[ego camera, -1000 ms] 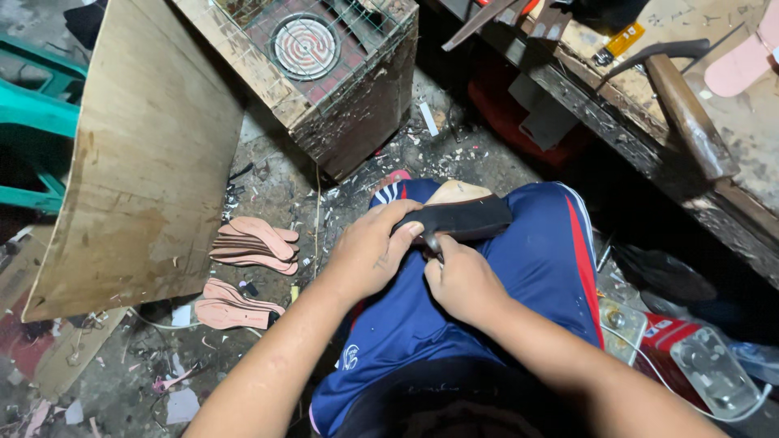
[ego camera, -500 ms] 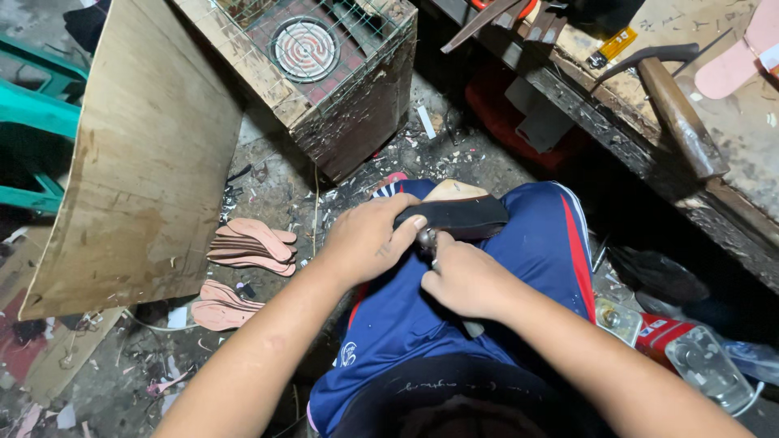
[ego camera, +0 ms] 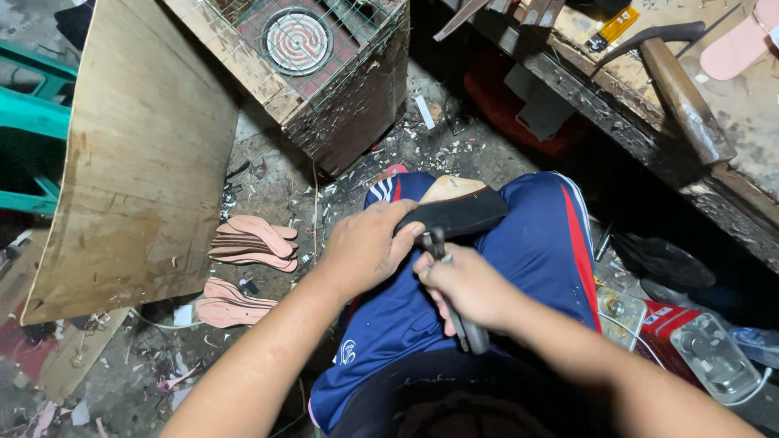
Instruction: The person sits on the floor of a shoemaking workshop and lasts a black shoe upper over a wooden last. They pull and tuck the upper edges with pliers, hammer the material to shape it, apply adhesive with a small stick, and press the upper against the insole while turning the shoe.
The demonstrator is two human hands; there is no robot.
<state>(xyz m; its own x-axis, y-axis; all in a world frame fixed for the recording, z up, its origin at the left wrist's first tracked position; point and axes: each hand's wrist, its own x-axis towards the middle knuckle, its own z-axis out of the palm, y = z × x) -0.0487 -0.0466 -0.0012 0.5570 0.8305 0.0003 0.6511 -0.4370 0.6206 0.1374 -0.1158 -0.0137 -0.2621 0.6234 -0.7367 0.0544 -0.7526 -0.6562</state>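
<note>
A black shoe upper on a tan last [ego camera: 458, 209] rests on my lap, over blue shorts with red and white stripes [ego camera: 535, 251]. My left hand [ego camera: 365, 247] grips the near end of the shoe and presses it down. My right hand [ego camera: 462, 288] is closed around dark metal pliers [ego camera: 450, 284], whose jaws meet the shoe's edge just beside my left fingertips. The pliers' handles stick out below my right palm.
Pink insoles lie in two piles [ego camera: 251, 239] [ego camera: 227, 302] on the littered floor at left. A plywood sheet [ego camera: 138, 154] leans there. A wooden box with a round electric heater [ego camera: 296, 39] stands ahead. At right a workbench holds a hammer [ego camera: 677, 77].
Both hands have shifted slightly on the shoe; the pliers' jaws are now up against its edge, and the handles show more below my right hand.
</note>
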